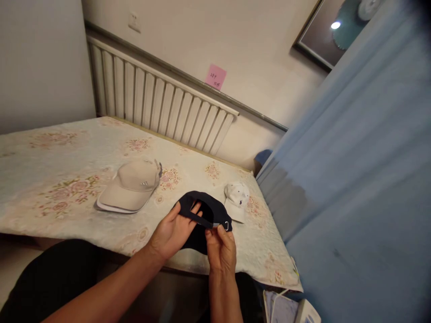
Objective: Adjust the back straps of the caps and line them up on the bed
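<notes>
A black baseball cap (205, 202) is held up between both hands over the front edge of the bed, its back opening and strap facing me. My left hand (173, 233) supports the cap's left side, with the thumb outside and some fingers showing through the back opening. My right hand (221, 246) pinches the strap near its metal buckle. On the bed to the left lies a beige cap (133, 177), with a paler brim edge showing beneath it. A white cap (237, 195) with a small dark logo rests behind the black one, to the right.
The caps are on a flower-patterned bed cover (182, 161). Behind the bed a radiator (158, 98) runs along the wall, with a pink note (215, 77) above it. A blue curtain (350, 170) hangs on the right. A white box-like object (308, 312) sits at the lower right.
</notes>
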Demonstrator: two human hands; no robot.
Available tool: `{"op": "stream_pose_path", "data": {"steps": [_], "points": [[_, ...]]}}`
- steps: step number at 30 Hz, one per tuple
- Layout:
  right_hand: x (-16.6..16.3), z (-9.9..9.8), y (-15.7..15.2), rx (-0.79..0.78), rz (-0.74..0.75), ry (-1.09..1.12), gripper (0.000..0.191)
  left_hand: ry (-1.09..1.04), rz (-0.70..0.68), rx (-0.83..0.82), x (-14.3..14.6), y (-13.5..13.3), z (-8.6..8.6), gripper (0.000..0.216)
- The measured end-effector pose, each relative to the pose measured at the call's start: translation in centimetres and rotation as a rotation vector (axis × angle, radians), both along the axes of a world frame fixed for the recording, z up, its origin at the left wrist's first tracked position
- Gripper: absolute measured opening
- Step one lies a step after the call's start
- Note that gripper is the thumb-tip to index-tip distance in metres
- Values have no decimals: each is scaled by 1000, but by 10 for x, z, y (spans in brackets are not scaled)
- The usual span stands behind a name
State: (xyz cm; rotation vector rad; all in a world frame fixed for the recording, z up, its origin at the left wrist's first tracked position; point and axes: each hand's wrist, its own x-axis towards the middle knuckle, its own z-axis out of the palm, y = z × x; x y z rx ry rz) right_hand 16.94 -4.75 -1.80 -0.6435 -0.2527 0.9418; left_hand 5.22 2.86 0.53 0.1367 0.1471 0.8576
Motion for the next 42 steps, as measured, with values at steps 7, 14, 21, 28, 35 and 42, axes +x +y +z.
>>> {"op": "stream_pose_path", "data": {"steps": [7,14,21,28,35,42], "points": [[-9,-9,4,10,22,41,30,-28,110,-92,-7,14,11,34],[-14,-16,4,1,46,42,34,51,88,-175,-9,15,1,37],[-15,-14,3,-1,68,101,20,91,37,-142,-6,11,-7,36],[-13,-11,2,19,84,174,21,78,49,-94,-6,8,-11,33],[-5,-20,1,-3,49,116,24,-42,79,-110,-13,10,-6,38],[-2,-30,1,-45,21,64,23,-57,71,-150,-16,18,-12,43]]}}
